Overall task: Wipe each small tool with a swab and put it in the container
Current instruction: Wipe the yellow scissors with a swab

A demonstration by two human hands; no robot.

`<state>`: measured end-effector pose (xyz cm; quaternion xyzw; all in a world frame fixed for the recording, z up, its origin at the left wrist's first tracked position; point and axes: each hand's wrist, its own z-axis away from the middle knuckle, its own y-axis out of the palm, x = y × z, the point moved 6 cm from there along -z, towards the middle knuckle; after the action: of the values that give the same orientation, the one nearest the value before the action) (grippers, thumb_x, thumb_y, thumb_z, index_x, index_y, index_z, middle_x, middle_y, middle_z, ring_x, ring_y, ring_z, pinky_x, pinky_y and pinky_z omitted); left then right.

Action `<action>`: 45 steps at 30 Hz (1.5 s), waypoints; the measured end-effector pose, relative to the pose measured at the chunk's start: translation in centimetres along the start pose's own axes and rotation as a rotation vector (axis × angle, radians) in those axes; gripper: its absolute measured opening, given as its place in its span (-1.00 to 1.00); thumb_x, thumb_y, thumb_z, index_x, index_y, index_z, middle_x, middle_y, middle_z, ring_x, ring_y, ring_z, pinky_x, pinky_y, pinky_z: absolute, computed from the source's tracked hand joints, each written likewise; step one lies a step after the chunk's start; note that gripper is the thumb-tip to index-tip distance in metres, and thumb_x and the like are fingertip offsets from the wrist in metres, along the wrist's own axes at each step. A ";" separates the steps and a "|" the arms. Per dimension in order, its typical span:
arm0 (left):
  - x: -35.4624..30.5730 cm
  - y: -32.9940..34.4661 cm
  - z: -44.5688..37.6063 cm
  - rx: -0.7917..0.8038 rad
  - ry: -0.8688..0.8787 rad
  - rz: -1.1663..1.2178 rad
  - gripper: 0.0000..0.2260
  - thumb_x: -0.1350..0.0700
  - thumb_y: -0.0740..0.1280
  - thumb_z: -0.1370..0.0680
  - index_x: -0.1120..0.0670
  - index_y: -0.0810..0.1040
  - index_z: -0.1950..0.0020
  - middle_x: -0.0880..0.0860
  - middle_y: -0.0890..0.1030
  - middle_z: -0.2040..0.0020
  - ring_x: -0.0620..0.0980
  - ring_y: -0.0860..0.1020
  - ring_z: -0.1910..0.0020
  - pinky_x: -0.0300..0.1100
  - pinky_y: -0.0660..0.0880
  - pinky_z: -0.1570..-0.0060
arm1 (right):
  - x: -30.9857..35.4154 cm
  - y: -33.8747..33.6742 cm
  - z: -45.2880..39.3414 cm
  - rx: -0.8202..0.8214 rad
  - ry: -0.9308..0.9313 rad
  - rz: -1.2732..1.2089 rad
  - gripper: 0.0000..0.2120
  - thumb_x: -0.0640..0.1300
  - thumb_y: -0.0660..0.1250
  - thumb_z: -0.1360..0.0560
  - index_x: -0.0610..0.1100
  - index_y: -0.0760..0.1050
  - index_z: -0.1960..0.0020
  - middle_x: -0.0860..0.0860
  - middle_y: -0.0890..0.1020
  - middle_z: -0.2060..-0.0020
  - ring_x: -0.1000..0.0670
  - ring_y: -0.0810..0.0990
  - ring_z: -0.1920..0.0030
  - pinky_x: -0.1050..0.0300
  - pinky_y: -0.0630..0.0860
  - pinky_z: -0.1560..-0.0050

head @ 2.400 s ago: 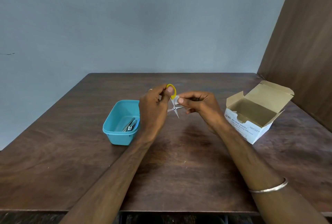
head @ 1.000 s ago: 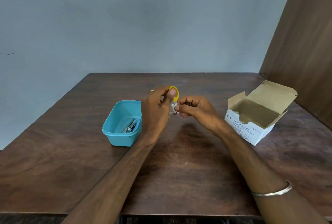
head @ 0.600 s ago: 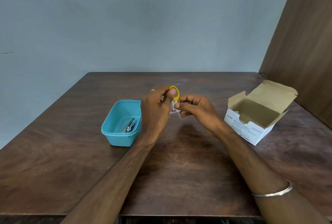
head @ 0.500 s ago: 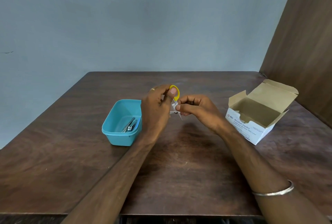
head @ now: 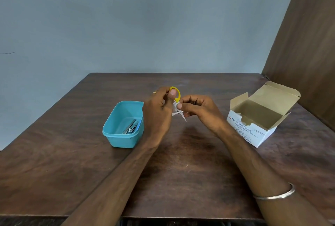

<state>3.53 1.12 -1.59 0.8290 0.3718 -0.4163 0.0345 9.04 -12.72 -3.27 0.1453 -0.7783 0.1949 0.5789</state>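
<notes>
My left hand (head: 159,115) grips small scissors (head: 178,97) by their yellow ring handle, above the table's middle. The metal blades are spread apart and point down and to the right. My right hand (head: 199,111) pinches a small white swab (head: 176,106) against the scissors just below the handle. A teal plastic container (head: 117,135) stands on the table just left of my left hand. Metal tools (head: 130,127) lie inside it, among them what looks like a nail clipper.
An open white cardboard box of alcohol swabs (head: 257,122) stands at the right, its flaps up. The dark wooden table (head: 181,180) meets a brown wood panel (head: 308,44) on the right and ends near a grey wall behind.
My right hand has slid the swab back and forth along the scissors, and both hands have shifted only slightly. The container and the box have stayed in place.
</notes>
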 end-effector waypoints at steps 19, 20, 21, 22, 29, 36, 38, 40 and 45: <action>0.9 -1.5 0.3 -0.316 -0.243 0.295 -0.73 -0.12 0.10 -0.64 0.05 0.44 -0.01 -0.14 0.51 0.35 -0.09 0.48 0.36 0.03 0.42 0.37 | -2.1 1.2 0.0 -0.032 0.227 -0.354 -0.82 -0.15 0.50 -0.39 -0.16 0.62 0.03 -0.20 0.71 0.12 -0.06 0.61 0.31 0.03 0.57 0.20; 0.9 -1.6 0.3 -0.324 -0.234 0.285 -0.72 -0.11 0.10 -0.64 0.06 0.44 -0.01 -0.12 0.50 0.35 -0.09 0.48 0.36 0.05 0.43 0.37 | -2.0 1.8 0.1 -0.009 0.223 -0.377 -0.80 -0.14 0.50 -0.37 -0.16 0.62 0.03 -0.21 0.71 0.11 -0.06 0.61 0.30 0.03 0.57 0.22; 0.7 -1.6 0.4 -0.330 -0.223 0.278 -0.73 -0.10 0.10 -0.65 0.07 0.44 0.00 -0.11 0.49 0.36 -0.09 0.47 0.37 0.05 0.43 0.38 | -1.9 2.3 0.1 0.006 0.216 -0.409 -0.80 -0.14 0.49 -0.36 -0.16 0.61 0.04 -0.20 0.70 0.11 -0.06 0.61 0.30 0.02 0.57 0.23; 0.5 -1.7 0.4 -0.333 -0.212 0.275 -0.74 -0.08 0.10 -0.65 0.07 0.44 0.00 -0.10 0.48 0.36 -0.10 0.46 0.38 0.05 0.43 0.39 | -1.8 2.6 0.2 0.014 0.210 -0.444 -0.82 -0.15 0.49 -0.36 -0.15 0.61 0.05 -0.18 0.69 0.11 -0.05 0.61 0.30 0.02 0.56 0.24; 0.1 -1.4 0.6 -0.314 -0.172 0.263 -0.76 -0.06 0.09 -0.67 0.06 0.43 -0.01 -0.09 0.46 0.36 -0.06 0.43 0.40 0.10 0.42 0.40 | -1.8 3.7 0.3 0.057 0.213 -0.520 -0.74 -0.15 0.44 -0.42 -0.22 0.60 -0.07 -0.11 0.63 0.14 -0.02 0.55 0.25 0.06 0.56 0.26; -0.5 -1.0 0.9 -0.293 -0.147 0.225 -0.83 0.02 0.11 -0.68 0.05 0.41 0.03 -0.08 0.49 0.34 -0.18 0.47 0.38 -0.13 0.42 0.35 | -1.9 4.1 0.3 0.015 0.180 -0.536 -0.77 -0.12 0.47 -0.40 -0.18 0.67 -0.03 -0.12 0.61 0.19 -0.02 0.51 0.26 0.10 0.54 0.26; -0.3 -1.1 0.7 -0.300 -0.153 0.229 -0.81 0.02 0.11 -0.68 0.08 0.43 0.02 -0.06 0.50 0.33 -0.17 0.47 0.38 -0.17 0.42 0.35 | -2.0 4.0 0.3 0.006 0.167 -0.473 -0.73 -0.10 0.50 -0.37 -0.20 0.68 -0.02 -0.10 0.63 0.21 -0.02 0.50 0.27 0.13 0.53 0.29; -0.2 -1.3 0.7 -0.313 -0.153 0.232 -0.80 0.04 0.12 -0.68 0.12 0.43 0.01 -0.06 0.50 0.33 -0.17 0.47 0.37 -0.18 0.41 0.35 | -2.0 4.1 0.3 0.004 0.164 -0.421 -0.68 -0.08 0.52 -0.35 -0.24 0.68 -0.04 -0.12 0.64 0.19 -0.03 0.50 0.26 0.14 0.53 0.28; -0.3 -1.0 0.7 -0.295 -0.164 0.247 -0.80 0.00 0.12 -0.68 0.06 0.44 0.02 -0.07 0.49 0.34 -0.13 0.45 0.40 -0.09 0.42 0.37 | -2.0 3.8 0.2 -0.050 0.161 -0.478 -0.81 -0.15 0.46 -0.46 -0.23 0.67 -0.02 -0.08 0.61 0.25 0.00 0.48 0.29 0.10 0.53 0.25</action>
<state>2.28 1.41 -1.59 0.8175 0.3200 -0.4163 0.2365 7.68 -9.47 -5.73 0.2948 -0.6777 0.0441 0.6722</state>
